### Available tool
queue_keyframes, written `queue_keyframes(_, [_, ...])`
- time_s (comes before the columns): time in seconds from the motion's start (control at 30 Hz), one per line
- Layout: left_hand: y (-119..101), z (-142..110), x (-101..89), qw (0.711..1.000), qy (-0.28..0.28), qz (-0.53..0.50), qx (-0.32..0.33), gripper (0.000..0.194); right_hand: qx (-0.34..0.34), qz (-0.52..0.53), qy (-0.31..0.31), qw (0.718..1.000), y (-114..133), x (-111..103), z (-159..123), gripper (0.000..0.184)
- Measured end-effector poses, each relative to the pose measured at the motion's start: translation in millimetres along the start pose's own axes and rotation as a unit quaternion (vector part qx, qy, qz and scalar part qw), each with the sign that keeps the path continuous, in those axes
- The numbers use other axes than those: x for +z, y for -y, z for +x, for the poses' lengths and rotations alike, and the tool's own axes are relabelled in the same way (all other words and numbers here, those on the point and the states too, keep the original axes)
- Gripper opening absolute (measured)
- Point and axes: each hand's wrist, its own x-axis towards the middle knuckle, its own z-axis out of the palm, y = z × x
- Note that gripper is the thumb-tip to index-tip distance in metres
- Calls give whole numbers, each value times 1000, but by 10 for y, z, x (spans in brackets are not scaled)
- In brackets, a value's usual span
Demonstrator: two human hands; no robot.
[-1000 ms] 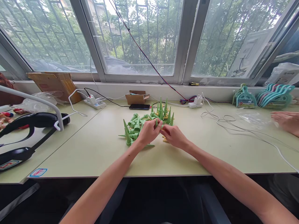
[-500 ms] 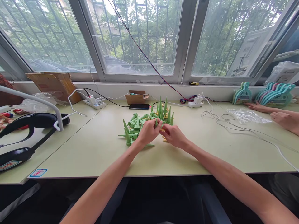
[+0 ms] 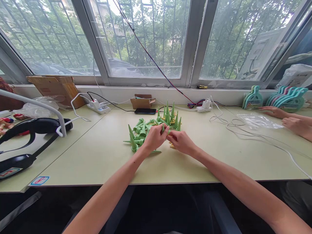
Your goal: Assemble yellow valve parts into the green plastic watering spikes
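Observation:
My left hand (image 3: 156, 136) is closed round a green cone-shaped plastic spike (image 3: 163, 129), whose tip shows between thumb and fingers. Close beside it, my right hand (image 3: 180, 141) pinches at the spike's other end; its fingers hide the small part they grip. A loose pile of green spikes (image 3: 143, 130) lies to the left, partly behind my left hand. Several upright green spikes (image 3: 172, 113) stand behind my hands, with yellow pieces at their bases. More yellow pieces (image 3: 172, 145) show under my right hand.
A phone (image 3: 145, 111) and small cardboard box (image 3: 143, 102) lie behind the pile. Power strips (image 3: 204, 108) and loose cables run along the wall. On the right, a co-worker's hands (image 3: 296, 125) rest near teal hanger-like items (image 3: 287, 97). A black headset (image 3: 36, 130) is at left.
My hands stay nearly in place, with slight movement of the right fingers at the spike. The co-worker's far hand has shifted slightly right.

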Motion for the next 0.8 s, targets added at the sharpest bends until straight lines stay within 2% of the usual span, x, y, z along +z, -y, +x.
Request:
queue_keyframes(0.17, [-19,-5,-6,1000,4,-6,4,27,-1,3,8,1000,23,-14,2,29])
queue_keyframes(0.8, [-19,-3,-9,1000,13,6,10,26,-5,37,18,999,-9,-4,-6,32])
